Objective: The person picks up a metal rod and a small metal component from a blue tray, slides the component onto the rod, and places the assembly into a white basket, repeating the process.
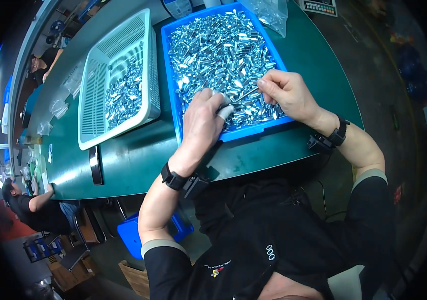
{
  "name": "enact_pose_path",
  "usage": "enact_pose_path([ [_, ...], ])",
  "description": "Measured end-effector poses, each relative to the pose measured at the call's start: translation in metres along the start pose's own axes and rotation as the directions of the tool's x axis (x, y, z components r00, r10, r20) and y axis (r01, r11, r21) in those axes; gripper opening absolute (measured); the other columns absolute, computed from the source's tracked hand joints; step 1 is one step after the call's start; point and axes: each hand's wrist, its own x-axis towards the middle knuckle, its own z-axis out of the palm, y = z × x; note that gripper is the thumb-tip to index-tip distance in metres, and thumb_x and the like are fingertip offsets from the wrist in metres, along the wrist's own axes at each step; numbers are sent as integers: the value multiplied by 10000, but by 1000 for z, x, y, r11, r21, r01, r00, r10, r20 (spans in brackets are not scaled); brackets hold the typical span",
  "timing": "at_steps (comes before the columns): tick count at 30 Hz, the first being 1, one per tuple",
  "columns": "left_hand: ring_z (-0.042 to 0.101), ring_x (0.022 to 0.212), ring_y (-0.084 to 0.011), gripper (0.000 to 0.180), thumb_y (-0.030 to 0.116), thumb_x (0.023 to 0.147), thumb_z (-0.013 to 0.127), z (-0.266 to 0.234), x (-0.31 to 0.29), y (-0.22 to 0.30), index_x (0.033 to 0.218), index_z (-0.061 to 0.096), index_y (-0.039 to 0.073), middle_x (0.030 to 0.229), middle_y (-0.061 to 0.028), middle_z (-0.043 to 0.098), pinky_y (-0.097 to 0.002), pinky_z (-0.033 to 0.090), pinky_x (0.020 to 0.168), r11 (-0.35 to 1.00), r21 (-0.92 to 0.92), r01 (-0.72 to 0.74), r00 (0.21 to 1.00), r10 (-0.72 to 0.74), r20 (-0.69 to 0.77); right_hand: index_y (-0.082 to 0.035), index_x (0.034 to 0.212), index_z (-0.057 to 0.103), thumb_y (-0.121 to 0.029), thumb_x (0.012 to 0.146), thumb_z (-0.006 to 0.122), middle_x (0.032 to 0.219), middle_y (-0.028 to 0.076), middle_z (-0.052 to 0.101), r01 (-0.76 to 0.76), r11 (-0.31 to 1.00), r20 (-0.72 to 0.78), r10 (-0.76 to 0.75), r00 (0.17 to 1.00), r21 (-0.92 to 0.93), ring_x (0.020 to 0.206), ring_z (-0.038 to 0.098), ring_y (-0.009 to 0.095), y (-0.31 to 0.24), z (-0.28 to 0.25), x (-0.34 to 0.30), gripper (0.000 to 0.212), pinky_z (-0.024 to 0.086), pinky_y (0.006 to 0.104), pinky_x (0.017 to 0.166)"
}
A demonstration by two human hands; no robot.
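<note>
A blue tray heaped with small shiny metal parts is in front of me on the green table. Over its near side, my left hand is closed in a pinch, with white coverings on its fingertips. What those fingers hold is too small and too hidden to name. My right hand, above the tray's near right corner, pinches a thin metal rod between thumb and forefinger. The rod slants down leftward to the left fingertips. Its far end is lost among the parts.
Left of the tray stands a pale slotted basket, partly filled with similar parts. A dark flat object lies near the table's front edge. Clear plastic bags and a scale are beyond the tray. Another person sits at far left.
</note>
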Motion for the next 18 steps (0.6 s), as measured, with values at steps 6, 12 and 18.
enact_pose_path([
  [6, 615, 823, -297, 181, 82, 820, 802, 2, -12, 7, 927, 673, 15, 865, -114, 623, -381, 485, 727, 942, -328, 73, 975, -136, -175, -17, 894, 654, -229, 1052, 584, 726, -4, 631, 58, 998, -12, -58, 998, -26, 655, 562, 53, 5, -3, -2, 274, 452, 222, 598],
  [12, 643, 830, -272, 172, 63, 827, 800, 1, -12, 10, 920, 666, 10, 877, -105, 656, -352, 500, 746, 919, -387, 72, 962, -167, -218, -17, 890, 642, -233, 1056, 576, 727, 4, 631, 43, 999, -38, -42, 998, 3, 657, 565, 53, 5, -5, -2, 280, 457, 217, 603],
  [18, 657, 832, -244, 151, 44, 841, 787, -2, -14, 14, 917, 665, 0, 880, -100, 665, -330, 505, 755, 899, -435, 55, 958, -170, -230, -13, 902, 647, -226, 1059, 569, 733, 5, 633, 55, 998, -59, -53, 997, 35, 660, 563, 56, 3, -3, -4, 276, 459, 217, 610],
])
